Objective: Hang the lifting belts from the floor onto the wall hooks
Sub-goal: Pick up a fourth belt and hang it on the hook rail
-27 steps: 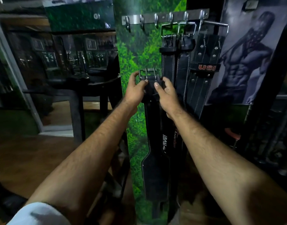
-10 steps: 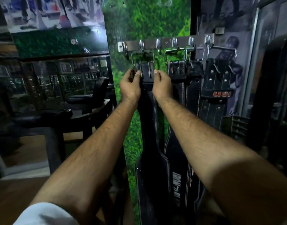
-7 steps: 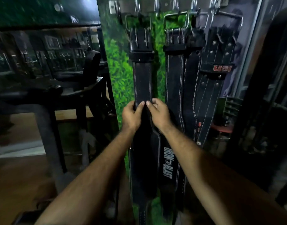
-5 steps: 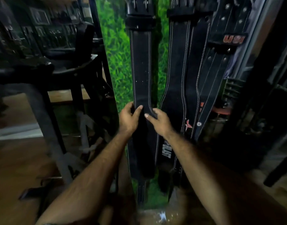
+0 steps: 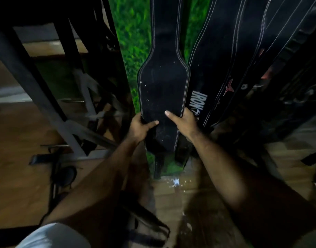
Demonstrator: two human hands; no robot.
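Note:
A black lifting belt (image 5: pixel 163 90) hangs down the green grass-print wall panel (image 5: pixel 134 42), its wide back pad at the middle of the view. My left hand (image 5: pixel 140 128) grips the pad's left edge, thumb across the front. My right hand (image 5: pixel 185 122) holds the right edge, thumb laid on the front face. Right of it hangs a belt printed "IRON" (image 5: pixel 197 101), then more black belts (image 5: pixel 246 56). The hooks are above the view. On the floor near my legs lies a dark strap-like thing (image 5: pixel 146 222), unclear in the dim light.
A black metal gym frame (image 5: pixel 51 97) with angled legs stands left of the panel on the wooden floor (image 5: pixel 16 176). Dark equipment (image 5: pixel 287 108) crowds the right side. White specks (image 5: pixel 176 182) mark the floor below the belts.
The belt was lifted and its buckle hooked on the rack. Both hands then slid down its length from the buckle to the wide pad, and my view tilted down.

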